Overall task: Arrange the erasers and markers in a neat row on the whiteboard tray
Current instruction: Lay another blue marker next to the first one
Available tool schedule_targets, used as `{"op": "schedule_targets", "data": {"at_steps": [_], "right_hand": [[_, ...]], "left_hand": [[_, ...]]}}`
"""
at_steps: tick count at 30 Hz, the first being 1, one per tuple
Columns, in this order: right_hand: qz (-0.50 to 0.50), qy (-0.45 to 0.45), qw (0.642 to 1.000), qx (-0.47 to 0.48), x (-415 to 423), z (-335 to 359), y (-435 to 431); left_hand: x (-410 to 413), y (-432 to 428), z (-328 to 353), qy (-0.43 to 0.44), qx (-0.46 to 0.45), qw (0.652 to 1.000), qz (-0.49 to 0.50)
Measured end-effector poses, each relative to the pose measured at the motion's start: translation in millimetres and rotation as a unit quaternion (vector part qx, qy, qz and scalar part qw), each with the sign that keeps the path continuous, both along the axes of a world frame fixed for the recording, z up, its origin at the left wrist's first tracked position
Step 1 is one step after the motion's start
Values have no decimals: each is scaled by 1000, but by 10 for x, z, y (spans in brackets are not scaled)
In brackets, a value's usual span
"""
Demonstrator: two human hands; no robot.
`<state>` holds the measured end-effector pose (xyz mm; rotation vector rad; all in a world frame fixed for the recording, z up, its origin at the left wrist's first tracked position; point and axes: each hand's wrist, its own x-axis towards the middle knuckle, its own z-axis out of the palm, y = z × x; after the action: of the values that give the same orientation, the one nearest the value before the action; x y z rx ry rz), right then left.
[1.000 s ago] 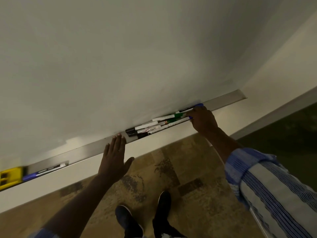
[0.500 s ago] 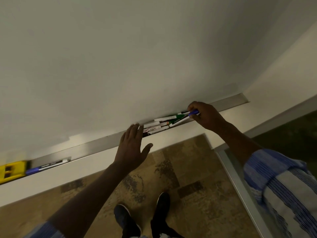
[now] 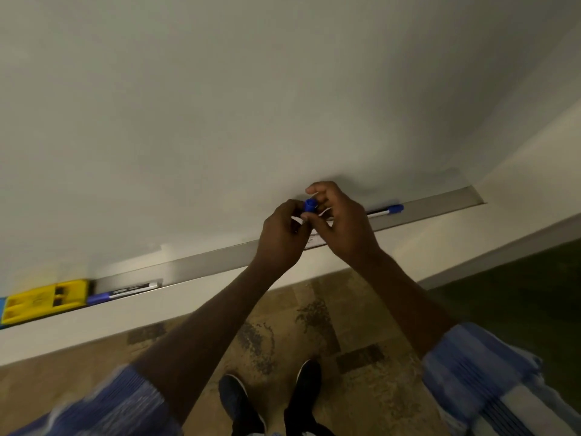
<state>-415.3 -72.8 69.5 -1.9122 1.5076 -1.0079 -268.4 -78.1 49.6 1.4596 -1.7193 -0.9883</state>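
Both hands meet just above the middle of the whiteboard tray (image 3: 220, 258), the left hand (image 3: 281, 237) and the right hand (image 3: 341, 221) closed together around a bunch of markers, of which only one blue cap (image 3: 310, 205) and slivers of white barrel show between the fingers (image 3: 316, 187); how many are held cannot be told. One blue-capped marker (image 3: 385, 211) lies in the tray just right of the hands, and another marker (image 3: 125, 291) lies far to the left, touching or nearly touching the yellow eraser (image 3: 44, 301). To do this step well, I would square the bunch so the caps point one way, then lower it flat into the tray and spread the markers end to end, rather than dropping them in a heap. The eraser and the left marker probably need drawing closer afterwards.
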Motion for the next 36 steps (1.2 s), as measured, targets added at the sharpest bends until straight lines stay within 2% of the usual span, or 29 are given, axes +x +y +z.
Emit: {"op": "schedule_targets", "data": {"at_steps": [6,9,11,14,17,19,22,26,29,36], "right_hand": [[-23,-68,997,25,424,-91,62],[-6,-54,994,92,603,-268,98],[-17,-78,986,146,743,-378,135],[-2,-118,970,211,982,-475,187],[14,-125,965,232,1242,-524,194],[13,-119,965,233,1421,-557,168],[7,-99,967,234,1685,-648,112],[1,-58,970,237,2067,-761,65],[0,-11,971,241,2377,-796,72],[11,70,963,259,2966,-921,156]], "left_hand": [[488,86,56,128,68,987,64],[801,139,72,255,118,955,100],[1037,177,32,316,141,930,120],[1369,267,-65,364,162,903,159],[1656,363,-158,374,173,890,193],[1840,410,-221,322,171,902,229],[2158,454,-305,183,144,935,266],[2654,466,-411,31,105,964,243],[2947,483,-506,-69,69,968,233],[3429,568,-802,-218,17,951,218]]}}
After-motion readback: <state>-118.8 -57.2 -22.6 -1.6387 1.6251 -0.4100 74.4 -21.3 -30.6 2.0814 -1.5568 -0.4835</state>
